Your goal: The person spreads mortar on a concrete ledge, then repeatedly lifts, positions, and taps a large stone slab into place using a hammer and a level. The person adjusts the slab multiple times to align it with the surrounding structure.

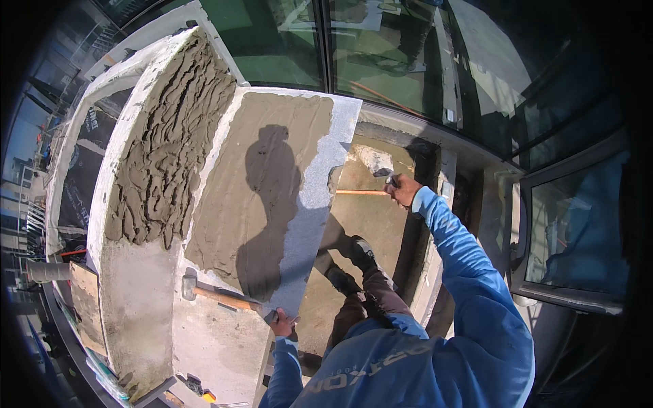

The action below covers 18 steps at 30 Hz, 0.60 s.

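Note:
My right hand point(405, 190) grips a trowel point(373, 160), its blade smeared with mortar, out to the right of the grey slab point(318, 197). My left hand point(282, 323) is closed on the slab's lower edge. Spread mortar point(231, 197) covers much of the slab's face, with my shadow across it; the speckled right margin shows bare. Left of it, a raised pale panel point(139, 299) carries thick, ridged mortar point(163, 143) on its upper part. A mallet point(189, 287) with a wooden handle lies by the slab's lower left, near my left hand.
Glass panels point(388, 54) bound the work at the back. My boots stand on the recessed floor point(360, 217) right of the slab. A framed window point(575, 224) sits at the right. A board point(86, 306), a pipe and small tools point(201, 387) are at the lower left.

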### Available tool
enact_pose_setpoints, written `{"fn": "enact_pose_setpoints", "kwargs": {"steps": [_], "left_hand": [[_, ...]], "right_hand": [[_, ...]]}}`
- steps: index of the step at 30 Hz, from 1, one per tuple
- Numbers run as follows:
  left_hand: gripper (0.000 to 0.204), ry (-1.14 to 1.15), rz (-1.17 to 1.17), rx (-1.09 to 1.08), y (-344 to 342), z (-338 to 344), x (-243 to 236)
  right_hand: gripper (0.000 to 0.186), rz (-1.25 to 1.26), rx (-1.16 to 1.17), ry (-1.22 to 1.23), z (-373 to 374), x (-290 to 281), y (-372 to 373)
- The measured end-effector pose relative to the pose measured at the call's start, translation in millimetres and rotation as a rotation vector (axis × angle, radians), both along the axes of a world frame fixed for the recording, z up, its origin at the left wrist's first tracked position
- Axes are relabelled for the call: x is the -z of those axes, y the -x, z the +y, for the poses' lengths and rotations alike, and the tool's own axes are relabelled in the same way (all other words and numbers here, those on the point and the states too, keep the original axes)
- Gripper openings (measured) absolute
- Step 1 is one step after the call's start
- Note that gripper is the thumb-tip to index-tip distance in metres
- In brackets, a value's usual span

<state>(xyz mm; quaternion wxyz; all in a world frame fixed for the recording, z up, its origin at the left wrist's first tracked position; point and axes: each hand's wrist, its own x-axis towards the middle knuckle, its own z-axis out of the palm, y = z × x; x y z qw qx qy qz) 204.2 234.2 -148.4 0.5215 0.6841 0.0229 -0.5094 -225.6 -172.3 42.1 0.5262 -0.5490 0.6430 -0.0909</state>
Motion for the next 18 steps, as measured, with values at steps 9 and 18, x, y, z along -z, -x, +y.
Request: {"fn": "enact_pose_setpoints", "kwargs": {"steps": [9,18], "left_hand": [[0.025,0.125,-0.005,-0.141,37,-23,-32],[0.027,0.114,0.063,-0.121,25,-8,-7]], "right_hand": [[0.030,0.166,-0.641,-0.350,-81,74,11],[0.046,0.083,-0.782,-0.401,77,-1,-83]]}}
